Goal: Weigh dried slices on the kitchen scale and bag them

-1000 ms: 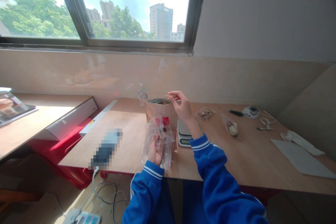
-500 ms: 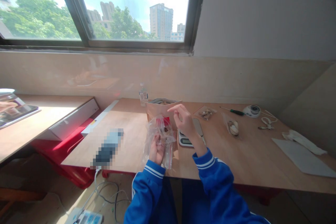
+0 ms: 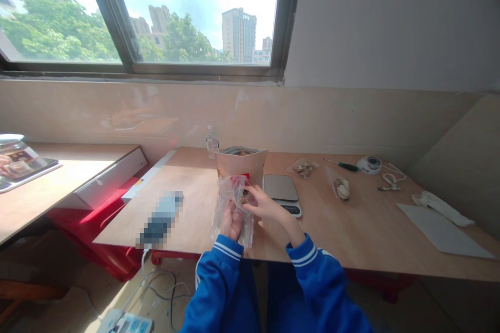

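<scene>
clear plastic bags [image 3: 236, 195] grasped in left hand [image 3: 232, 221], near side of table [image 3: 336, 234]
before open brown pouch [image 3: 250, 162], left of scale [image 3: 280, 188]; with right hand [image 3: 264, 204] at right edge, hold impossible to tell

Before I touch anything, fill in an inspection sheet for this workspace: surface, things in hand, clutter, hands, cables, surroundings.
Surface: wood-toned table, partly sunlit.
Things in hand: clear plastic bag, in front of an open-topped paper pouch; scale to the pouch's right.
Clutter: bottle, pixelated device, bag of small pieces, bag with a pale item, screwdriver, dome camera, white cloth, grey sheet.
Hands: left hand grips the plastic bag; right hand is at its upper part, contact unclear.
Cables: white cord drops from the device past the table edge; looped white cable near the dome camera.
Surroundings: window beyond; red stool and neighbouring table at left.
</scene>
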Demonstrator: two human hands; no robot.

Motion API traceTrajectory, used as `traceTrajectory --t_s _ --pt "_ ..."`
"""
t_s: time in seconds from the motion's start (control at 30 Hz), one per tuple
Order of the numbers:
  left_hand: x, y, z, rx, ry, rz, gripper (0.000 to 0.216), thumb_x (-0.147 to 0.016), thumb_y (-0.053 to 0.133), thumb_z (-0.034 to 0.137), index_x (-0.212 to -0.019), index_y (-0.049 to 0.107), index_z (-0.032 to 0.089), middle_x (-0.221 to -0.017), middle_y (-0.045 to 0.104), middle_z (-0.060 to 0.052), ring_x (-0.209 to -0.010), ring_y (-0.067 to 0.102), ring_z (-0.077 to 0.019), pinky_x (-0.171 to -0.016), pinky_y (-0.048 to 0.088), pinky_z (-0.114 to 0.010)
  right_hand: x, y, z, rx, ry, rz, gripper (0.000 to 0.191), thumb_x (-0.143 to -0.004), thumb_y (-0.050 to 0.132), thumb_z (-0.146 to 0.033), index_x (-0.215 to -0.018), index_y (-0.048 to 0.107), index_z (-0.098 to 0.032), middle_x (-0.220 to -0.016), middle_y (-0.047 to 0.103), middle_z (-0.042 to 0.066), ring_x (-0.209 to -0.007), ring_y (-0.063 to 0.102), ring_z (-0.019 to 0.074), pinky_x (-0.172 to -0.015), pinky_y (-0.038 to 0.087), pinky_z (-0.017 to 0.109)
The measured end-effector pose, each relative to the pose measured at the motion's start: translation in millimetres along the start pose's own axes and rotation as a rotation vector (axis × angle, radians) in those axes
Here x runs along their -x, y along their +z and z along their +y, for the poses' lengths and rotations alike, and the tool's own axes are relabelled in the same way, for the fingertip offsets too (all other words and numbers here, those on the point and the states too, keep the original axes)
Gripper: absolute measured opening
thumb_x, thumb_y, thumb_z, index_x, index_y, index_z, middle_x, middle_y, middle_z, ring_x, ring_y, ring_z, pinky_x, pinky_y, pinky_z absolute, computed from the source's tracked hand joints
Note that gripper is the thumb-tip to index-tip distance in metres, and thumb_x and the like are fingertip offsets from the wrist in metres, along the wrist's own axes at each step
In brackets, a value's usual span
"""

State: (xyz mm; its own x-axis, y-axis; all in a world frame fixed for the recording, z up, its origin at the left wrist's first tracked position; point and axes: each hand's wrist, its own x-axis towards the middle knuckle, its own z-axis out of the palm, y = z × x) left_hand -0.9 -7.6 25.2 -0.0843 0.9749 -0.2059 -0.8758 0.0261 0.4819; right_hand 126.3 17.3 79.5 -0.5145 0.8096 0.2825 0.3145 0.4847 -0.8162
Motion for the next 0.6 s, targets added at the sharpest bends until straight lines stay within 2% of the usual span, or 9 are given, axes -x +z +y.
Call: traceTrajectory --t_s 0.1,0.2,0.33,0.43,0.6 --pt "1.2 2.2 0.6 0.010 -0.024 0.032 0.026 -0.090 0.046 0.021 -0.104 0.065 0.010 -0.094 0.071 -0.010 -0.101 0.065 -0.0203 -0.092 0.049 -0.030 -3.4 7.9 2.2 -0.010 -0.026 0.063 0.042 -0.077 0.064 -0.021 -0.119 0.056 -0.023 -0.107 0.053 0.006 -0.098 0.056 0.0193 -0.090 0.047 0.036" --pt "2.3 5.5 1.9 0.034 -0.030 0.082 0.029 -0.090 0.045 0.021 -0.111 0.062 0.010 -0.096 0.071 -0.011 -0.103 0.064 -0.0195 -0.093 0.048 -0.029 -4.9 21.0 9.3 -0.026 -0.006 0.178 0.033 -0.079 0.062 -0.022 -0.112 0.060 -0.023 -0.100 0.052 0.004 -0.093 0.056 0.0186 -0.086 0.048 0.035" --pt "4.7 8.7 3.8 0.032 0.002 0.095 0.030 -0.090 0.043 0.013 -0.116 0.058 0.011 -0.093 0.071 -0.009 -0.091 0.067 -0.0163 -0.088 0.051 -0.027 -1.1 36.0 18.2 -0.073 -0.012 0.284 0.036 -0.079 0.062 -0.020 -0.115 0.058 -0.024 -0.100 0.051 0.004 -0.092 0.057 0.0178 -0.087 0.048 0.035" --pt "5.6 7.7 3.8 0.029 0.036 0.079 0.029 -0.090 0.042 0.009 -0.115 0.056 0.012 -0.091 0.071 -0.008 -0.085 0.068 -0.0141 -0.083 0.052 -0.024 1.1 39.5 18.0 -0.082 -0.038 0.320 0.037 -0.077 0.064 -0.018 -0.112 0.059 -0.024 -0.102 0.054 0.004 -0.096 0.057 0.0189 -0.089 0.047 0.035" --pt "1.2 0.0 1.2 0.056 0.071 0.099 0.025 -0.087 0.046 0.004 -0.107 0.056 0.014 -0.090 0.070 -0.007 -0.079 0.069 -0.0130 -0.073 0.054 -0.021 -0.8 36.7 9.1 -0.155 -0.021 0.373 0.029 -0.075 0.062 -0.014 -0.103 0.064 -0.021 -0.097 0.061 0.004 -0.089 0.059 0.0188 -0.082 0.049 0.032"
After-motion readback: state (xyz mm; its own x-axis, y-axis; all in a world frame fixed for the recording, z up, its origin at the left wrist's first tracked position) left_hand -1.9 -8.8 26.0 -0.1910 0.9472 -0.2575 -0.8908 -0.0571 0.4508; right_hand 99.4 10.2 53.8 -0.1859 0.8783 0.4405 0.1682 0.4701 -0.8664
